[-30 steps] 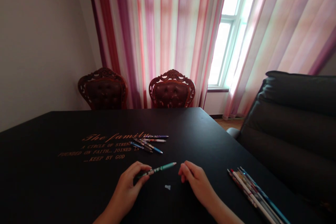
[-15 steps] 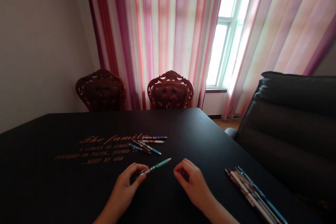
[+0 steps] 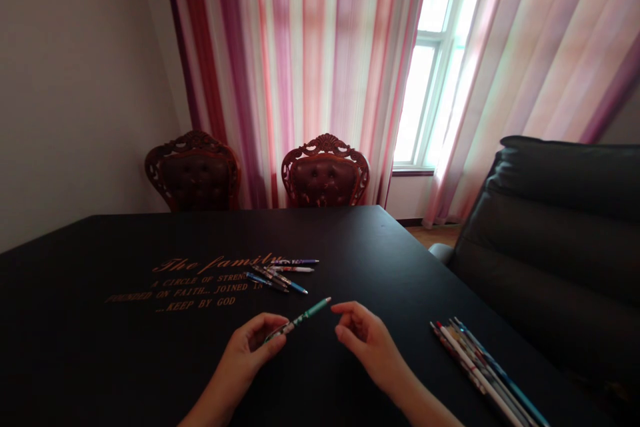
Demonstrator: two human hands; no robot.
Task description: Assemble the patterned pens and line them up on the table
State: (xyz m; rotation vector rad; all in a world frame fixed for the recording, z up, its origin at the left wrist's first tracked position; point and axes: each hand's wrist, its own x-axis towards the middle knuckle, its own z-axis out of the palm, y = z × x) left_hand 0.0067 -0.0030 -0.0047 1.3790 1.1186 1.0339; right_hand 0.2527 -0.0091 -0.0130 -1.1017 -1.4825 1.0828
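Observation:
A green patterned pen (image 3: 305,315) is pinched between the thumb and fingers of my left hand (image 3: 253,347). Its tip end points up and to the right, toward my right hand (image 3: 365,343). That hand holds nothing; its thumb and index finger are apart, with the index fingertip close to the pen's end but not touching it. Beyond my hands, several pens (image 3: 280,277) lie in a loose group on the black table (image 3: 330,237), among them blue, purple and white ones.
At the right lies a bundle of long thin pens or refills (image 3: 480,363). Gold lettering (image 3: 200,283) marks the tabletop. Two carved chairs (image 3: 325,177) stand behind the far edge, and a black leather armchair (image 3: 555,233) stands on the right.
The pen in my left hand has shifted slightly right and tilted up a little more. My right hand's fingers have opened, the index finger stretching toward the pen.

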